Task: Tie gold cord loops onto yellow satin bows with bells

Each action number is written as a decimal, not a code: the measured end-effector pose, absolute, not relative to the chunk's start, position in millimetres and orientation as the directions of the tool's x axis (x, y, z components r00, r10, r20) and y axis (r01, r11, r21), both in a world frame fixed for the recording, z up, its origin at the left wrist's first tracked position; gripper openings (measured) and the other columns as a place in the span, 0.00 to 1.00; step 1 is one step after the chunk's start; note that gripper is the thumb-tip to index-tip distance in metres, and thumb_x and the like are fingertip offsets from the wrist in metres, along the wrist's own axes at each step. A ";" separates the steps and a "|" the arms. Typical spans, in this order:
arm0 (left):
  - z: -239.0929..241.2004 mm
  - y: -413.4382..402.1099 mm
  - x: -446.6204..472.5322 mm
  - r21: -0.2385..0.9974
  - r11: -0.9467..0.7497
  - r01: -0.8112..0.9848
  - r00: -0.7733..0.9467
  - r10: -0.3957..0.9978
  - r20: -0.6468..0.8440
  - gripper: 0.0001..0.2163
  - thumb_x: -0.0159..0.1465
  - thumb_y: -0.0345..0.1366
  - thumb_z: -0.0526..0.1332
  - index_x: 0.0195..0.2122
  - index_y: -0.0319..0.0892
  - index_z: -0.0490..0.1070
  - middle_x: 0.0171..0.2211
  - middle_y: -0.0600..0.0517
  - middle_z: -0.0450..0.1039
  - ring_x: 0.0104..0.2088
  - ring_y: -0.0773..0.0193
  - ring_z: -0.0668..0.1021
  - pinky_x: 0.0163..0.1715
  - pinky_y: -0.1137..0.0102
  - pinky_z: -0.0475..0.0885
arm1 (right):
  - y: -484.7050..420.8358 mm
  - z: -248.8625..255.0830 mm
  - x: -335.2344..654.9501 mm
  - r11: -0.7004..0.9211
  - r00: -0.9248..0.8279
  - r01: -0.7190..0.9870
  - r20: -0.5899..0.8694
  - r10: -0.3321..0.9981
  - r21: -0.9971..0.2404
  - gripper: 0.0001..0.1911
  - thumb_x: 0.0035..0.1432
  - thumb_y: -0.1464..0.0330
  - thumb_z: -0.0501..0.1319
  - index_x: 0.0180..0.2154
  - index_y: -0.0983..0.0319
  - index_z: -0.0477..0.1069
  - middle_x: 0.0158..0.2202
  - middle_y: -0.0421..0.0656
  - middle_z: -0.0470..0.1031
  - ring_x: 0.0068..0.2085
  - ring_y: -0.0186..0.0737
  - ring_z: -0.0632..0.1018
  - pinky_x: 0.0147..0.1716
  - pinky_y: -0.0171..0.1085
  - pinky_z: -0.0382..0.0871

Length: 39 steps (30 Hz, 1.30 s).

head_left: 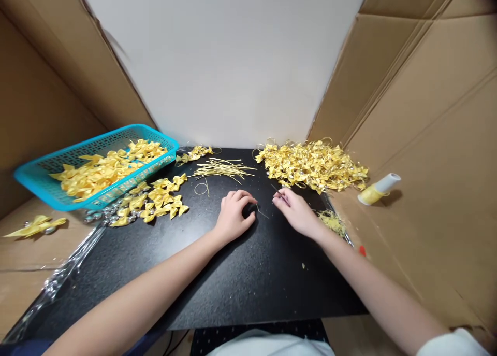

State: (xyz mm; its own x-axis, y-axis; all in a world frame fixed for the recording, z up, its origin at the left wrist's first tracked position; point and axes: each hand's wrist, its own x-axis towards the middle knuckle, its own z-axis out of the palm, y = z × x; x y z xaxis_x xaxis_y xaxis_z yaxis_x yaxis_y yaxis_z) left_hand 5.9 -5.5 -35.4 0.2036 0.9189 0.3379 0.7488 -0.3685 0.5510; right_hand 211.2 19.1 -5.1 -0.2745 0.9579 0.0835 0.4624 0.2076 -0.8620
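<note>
My left hand (234, 216) rests low over the black table with its fingers curled and the thumb below them. A thin yellowish cord (263, 214) runs out from its fingertips to the right. My right hand (295, 208) is closed round a slim dark pointed tool (278, 192), whose exact kind does not show. Its tip points up and left, apart from the cord. Beyond my hands lies a bundle of cut gold cords (223, 169), with one looped cord (202, 189) in front of it.
Yellow ribbon bows fill part of a turquoise basket (77, 208) at left. More bows (165, 198) and silver bells (101, 214) lie before it. A heap of bows with cord loops (310, 164) sits back right, beside thread scraps (333, 222) and a spool (378, 189). Cardboard walls (435, 138) flank the table (248, 283).
</note>
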 end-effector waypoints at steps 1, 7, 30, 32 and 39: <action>-35.2 -6.6 7.4 0.533 -0.384 0.754 0.233 0.915 0.329 0.10 0.57 0.32 0.61 0.40 0.45 0.74 0.46 0.48 0.73 0.50 0.52 0.69 0.49 0.56 0.61 | 11.6 -12.1 206.8 0.199 -0.244 0.510 0.082 0.966 -0.837 0.11 0.55 0.58 0.62 0.33 0.59 0.68 0.24 0.36 0.66 0.27 0.36 0.67 0.30 0.35 0.58; -35.9 -4.4 3.9 0.638 -0.232 0.734 -0.006 0.938 0.347 0.13 0.55 0.28 0.59 0.41 0.44 0.69 0.45 0.47 0.72 0.49 0.51 0.70 0.49 0.56 0.63 | 5.2 -24.5 193.3 0.166 -0.231 0.768 -0.026 0.973 -0.619 0.10 0.49 0.60 0.68 0.31 0.58 0.74 0.29 0.42 0.75 0.32 0.40 0.74 0.30 0.35 0.57; -39.2 1.3 1.0 0.365 -0.491 0.791 0.387 0.863 0.324 0.05 0.64 0.40 0.61 0.37 0.46 0.74 0.53 0.46 0.70 0.54 0.50 0.66 0.52 0.53 0.59 | 9.6 -5.5 216.3 0.206 -0.161 0.783 0.128 0.979 -0.587 0.14 0.65 0.59 0.54 0.46 0.60 0.66 0.38 0.46 0.79 0.39 0.43 0.79 0.35 0.36 0.66; -36.9 0.8 1.1 0.372 -0.504 0.779 0.409 0.859 0.308 0.05 0.64 0.39 0.60 0.37 0.45 0.72 0.53 0.46 0.70 0.54 0.50 0.66 0.52 0.52 0.59 | 10.7 8.6 239.1 0.164 -0.073 0.802 0.179 0.981 -0.575 0.14 0.67 0.60 0.49 0.45 0.61 0.65 0.36 0.47 0.78 0.37 0.45 0.79 0.35 0.39 0.67; -39.3 2.9 1.2 0.400 -0.530 0.747 0.438 0.846 0.303 0.04 0.63 0.37 0.58 0.33 0.44 0.71 0.52 0.46 0.70 0.54 0.49 0.66 0.51 0.51 0.59 | -32.2 13.7 359.1 -0.163 0.280 0.875 0.202 0.938 -0.456 0.11 0.59 0.60 0.59 0.38 0.61 0.68 0.40 0.52 0.79 0.42 0.51 0.80 0.39 0.44 0.71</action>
State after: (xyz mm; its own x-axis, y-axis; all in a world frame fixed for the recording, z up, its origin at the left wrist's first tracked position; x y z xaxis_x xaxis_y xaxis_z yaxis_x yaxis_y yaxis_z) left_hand 1.2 2.9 -39.3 0.4382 0.8462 0.3032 0.7473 -0.5304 0.4003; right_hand 359.1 -32.2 13.7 0.2800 0.9384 0.2024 0.8750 -0.1627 -0.4560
